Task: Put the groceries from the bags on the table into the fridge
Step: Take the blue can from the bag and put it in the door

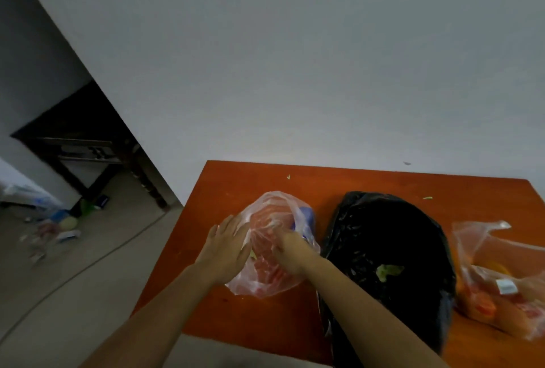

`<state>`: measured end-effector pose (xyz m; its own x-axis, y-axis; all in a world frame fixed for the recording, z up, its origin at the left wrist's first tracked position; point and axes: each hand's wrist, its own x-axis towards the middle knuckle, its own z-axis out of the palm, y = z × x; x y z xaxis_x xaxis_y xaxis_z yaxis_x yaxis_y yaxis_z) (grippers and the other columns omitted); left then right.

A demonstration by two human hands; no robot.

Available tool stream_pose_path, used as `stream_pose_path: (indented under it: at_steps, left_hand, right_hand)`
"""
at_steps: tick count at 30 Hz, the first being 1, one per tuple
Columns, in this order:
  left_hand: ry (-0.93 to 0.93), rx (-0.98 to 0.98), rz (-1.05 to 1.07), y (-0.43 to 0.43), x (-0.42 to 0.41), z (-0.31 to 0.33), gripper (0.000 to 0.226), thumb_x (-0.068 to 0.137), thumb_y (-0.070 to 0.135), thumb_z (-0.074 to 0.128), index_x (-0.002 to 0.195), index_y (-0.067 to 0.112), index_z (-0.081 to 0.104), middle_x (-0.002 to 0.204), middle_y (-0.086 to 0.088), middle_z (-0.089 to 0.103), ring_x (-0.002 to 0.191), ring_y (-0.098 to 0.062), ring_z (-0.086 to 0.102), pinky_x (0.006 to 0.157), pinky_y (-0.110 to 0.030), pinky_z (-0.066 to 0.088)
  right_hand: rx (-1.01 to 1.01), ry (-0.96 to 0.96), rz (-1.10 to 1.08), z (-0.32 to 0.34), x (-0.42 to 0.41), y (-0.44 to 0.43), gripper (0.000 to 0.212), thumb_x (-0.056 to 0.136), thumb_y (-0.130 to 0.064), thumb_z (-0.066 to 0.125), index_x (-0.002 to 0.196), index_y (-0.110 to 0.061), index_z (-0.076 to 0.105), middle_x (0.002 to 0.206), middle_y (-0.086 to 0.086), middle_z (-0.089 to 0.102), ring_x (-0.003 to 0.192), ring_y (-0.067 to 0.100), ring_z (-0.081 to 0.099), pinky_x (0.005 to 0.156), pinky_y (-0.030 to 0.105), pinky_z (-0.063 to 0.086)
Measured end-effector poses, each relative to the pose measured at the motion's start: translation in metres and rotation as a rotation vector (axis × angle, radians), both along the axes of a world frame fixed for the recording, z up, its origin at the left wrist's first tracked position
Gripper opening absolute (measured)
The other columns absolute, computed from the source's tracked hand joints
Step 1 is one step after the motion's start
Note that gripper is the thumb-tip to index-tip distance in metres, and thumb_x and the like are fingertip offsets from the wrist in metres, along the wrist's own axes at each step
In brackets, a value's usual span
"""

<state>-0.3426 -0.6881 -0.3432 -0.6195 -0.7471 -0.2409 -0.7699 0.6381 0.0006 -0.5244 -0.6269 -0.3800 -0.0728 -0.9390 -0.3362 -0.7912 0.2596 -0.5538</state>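
A clear plastic bag (pixel 267 279) with red groceries and something blue inside lies on the orange table (pixel 265 326). My left hand (pixel 225 252) rests flat against the bag's left side, fingers spread. My right hand (pixel 290 252) is closed on the bag's plastic near its middle top. A black plastic bag (pixel 392 249) lies to the right, with a green scrap on it. Further right is a second clear bag (pixel 501 294) holding orange and red items. No fridge is in view.
The table stands against a pale wall (pixel 295 57). On the left, a dark wooden table (pixel 88 143) stands in a recess, and bags and small packages (pixel 53 229) lie scattered on the floor beneath it. A cable runs across the grey floor.
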Motion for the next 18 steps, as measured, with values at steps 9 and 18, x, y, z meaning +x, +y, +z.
stream_pose_path:
  at_steps: [9, 18]
  left_hand:
    - [-0.066, 0.237, -0.355, -0.102, -0.029, -0.087, 0.062, 0.102, 0.037, 0.036, 0.157, 0.025, 0.011, 0.164, -0.006, 0.014, 0.152, -0.030, 0.008, 0.122, -0.054, 0.008]
    - [-0.048, 0.508, -0.451, -0.138, -0.036, -0.153, 0.058, 0.103, 0.034, 0.035, 0.156, 0.016, 0.019, 0.165, -0.007, 0.016, 0.152, -0.026, 0.011, 0.121, -0.048, 0.020]
  right_hand:
    - [0.185, 0.137, -0.537, -0.050, 0.002, -0.047, 0.062, 0.099, -0.033, 0.043, 0.155, -0.018, 0.021, 0.157, 0.018, 0.025, 0.139, 0.040, 0.034, 0.104, 0.050, 0.044]
    - [0.383, 0.334, -0.797, -0.079, 0.005, -0.073, 0.093, 0.089, -0.071, 0.049, 0.156, -0.013, 0.019, 0.158, 0.019, 0.023, 0.142, 0.040, 0.031, 0.109, 0.049, 0.035]
